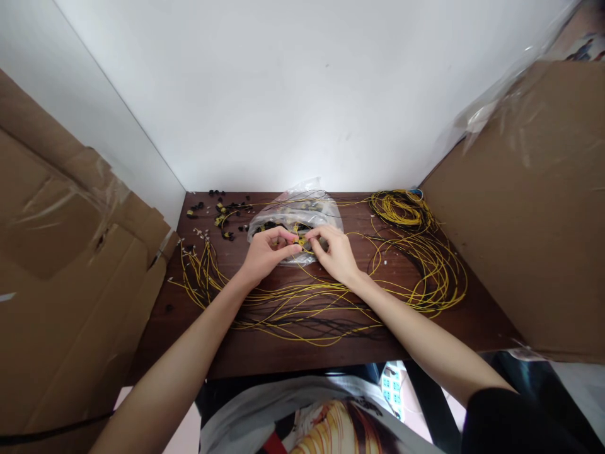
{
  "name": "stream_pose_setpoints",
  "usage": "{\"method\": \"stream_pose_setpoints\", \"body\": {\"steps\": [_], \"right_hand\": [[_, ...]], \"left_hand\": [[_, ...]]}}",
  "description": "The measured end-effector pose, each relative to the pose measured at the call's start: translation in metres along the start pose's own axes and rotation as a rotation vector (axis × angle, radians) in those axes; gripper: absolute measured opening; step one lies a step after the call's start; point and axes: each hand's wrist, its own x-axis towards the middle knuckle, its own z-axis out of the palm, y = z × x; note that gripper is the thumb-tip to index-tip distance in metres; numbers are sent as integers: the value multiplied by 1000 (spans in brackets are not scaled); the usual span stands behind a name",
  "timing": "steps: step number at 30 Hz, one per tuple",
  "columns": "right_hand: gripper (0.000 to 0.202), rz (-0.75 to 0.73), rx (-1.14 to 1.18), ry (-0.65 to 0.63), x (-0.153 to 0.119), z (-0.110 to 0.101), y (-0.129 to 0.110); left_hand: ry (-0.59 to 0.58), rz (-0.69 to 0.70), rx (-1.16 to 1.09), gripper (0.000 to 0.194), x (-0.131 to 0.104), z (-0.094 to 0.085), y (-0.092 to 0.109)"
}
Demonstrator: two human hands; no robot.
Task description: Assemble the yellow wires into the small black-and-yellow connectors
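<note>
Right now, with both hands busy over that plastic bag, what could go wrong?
The small yellow piece at the fingertips of the left hand and right hand might slip and get lost in the plastic bag.

The loose yellow wires cross beneath both forearms, so a forearm could snag or tangle them.

The small black parts lie scattered on the table; a brush might knock some away.
</note>
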Motion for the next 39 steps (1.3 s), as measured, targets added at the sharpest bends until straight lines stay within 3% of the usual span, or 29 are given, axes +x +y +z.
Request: {"method": "stream_pose_setpoints", "body": {"steps": [11, 22, 31, 39], "right_hand": [[19, 22, -207, -84, -1, -4, 3], [19, -52, -3, -22, -1, -4, -10], [17, -133, -4, -17, -1, -5, -13], [14, -179, -11, -38, -3, -1, -10]], "left_hand": [[-42, 20, 22, 20, 0, -1, 0], [9, 56, -27, 23, 2, -2, -7], [51, 22, 51, 28, 2, -4, -4], [58, 117, 190, 25, 2, -8, -3]]}}
